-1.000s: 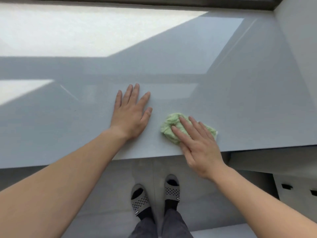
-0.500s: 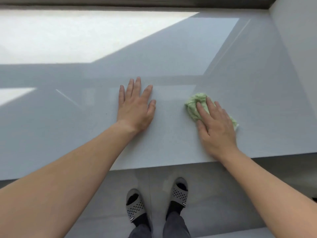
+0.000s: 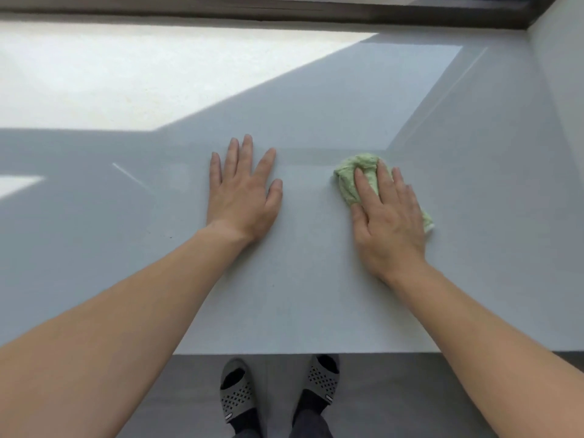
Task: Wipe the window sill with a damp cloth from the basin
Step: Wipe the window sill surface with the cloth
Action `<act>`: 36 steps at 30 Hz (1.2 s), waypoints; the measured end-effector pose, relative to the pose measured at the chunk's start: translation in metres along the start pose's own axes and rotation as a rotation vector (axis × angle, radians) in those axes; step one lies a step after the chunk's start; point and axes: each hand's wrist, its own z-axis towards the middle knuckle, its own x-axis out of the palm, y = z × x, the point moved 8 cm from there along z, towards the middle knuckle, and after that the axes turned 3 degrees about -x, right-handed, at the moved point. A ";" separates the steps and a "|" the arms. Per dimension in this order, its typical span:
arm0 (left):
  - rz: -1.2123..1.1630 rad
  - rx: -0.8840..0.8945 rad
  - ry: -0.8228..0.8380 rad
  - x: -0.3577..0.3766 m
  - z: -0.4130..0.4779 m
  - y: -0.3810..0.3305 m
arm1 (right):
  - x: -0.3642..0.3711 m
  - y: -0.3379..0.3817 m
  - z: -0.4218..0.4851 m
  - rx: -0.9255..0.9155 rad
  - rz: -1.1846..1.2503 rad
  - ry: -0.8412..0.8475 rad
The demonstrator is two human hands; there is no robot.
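Note:
The wide grey window sill (image 3: 316,295) fills most of the head view. A crumpled green cloth (image 3: 354,175) lies on it right of centre. My right hand (image 3: 388,222) presses flat on the cloth with straight fingers, covering most of it; a corner of cloth shows at the hand's right side. My left hand (image 3: 243,194) rests flat on the bare sill to the left of the cloth, fingers spread, holding nothing. No basin is in view.
A dark window frame (image 3: 284,11) runs along the far edge of the sill and a white wall (image 3: 562,90) closes its right end. Sunlight falls on the sill's far left. Below the sill's near edge my feet in grey slippers (image 3: 237,393) stand on the floor.
My right hand has slid the cloth away from the sill's near edge, farther in and to the right. My left hand stays flat in about the same spot.

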 end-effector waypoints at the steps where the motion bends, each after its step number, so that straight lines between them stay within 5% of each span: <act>1: -0.002 -0.004 -0.005 0.000 -0.001 0.000 | 0.000 0.008 0.000 -0.029 -0.014 -0.009; 7: -0.007 -0.020 -0.016 -0.004 -0.001 -0.001 | 0.010 0.030 -0.006 -0.428 -0.050 0.090; 13: 0.019 -0.033 0.003 -0.007 0.000 -0.002 | -0.011 -0.007 0.100 -0.022 0.018 0.014; 20: 0.024 -0.033 0.008 -0.008 0.001 -0.004 | 0.007 0.046 0.069 -0.473 -0.048 0.098; 27: -0.016 -0.040 -0.011 -0.021 0.013 -0.006 | -0.014 -0.001 0.170 -0.002 -0.001 -0.011; 33: -0.070 0.045 -0.078 -0.037 0.090 -0.011 | -0.003 0.038 0.159 -0.370 -0.069 0.080; 36: -0.052 0.058 -0.027 -0.029 0.125 -0.013 | -0.014 0.012 0.210 -0.223 -0.074 0.055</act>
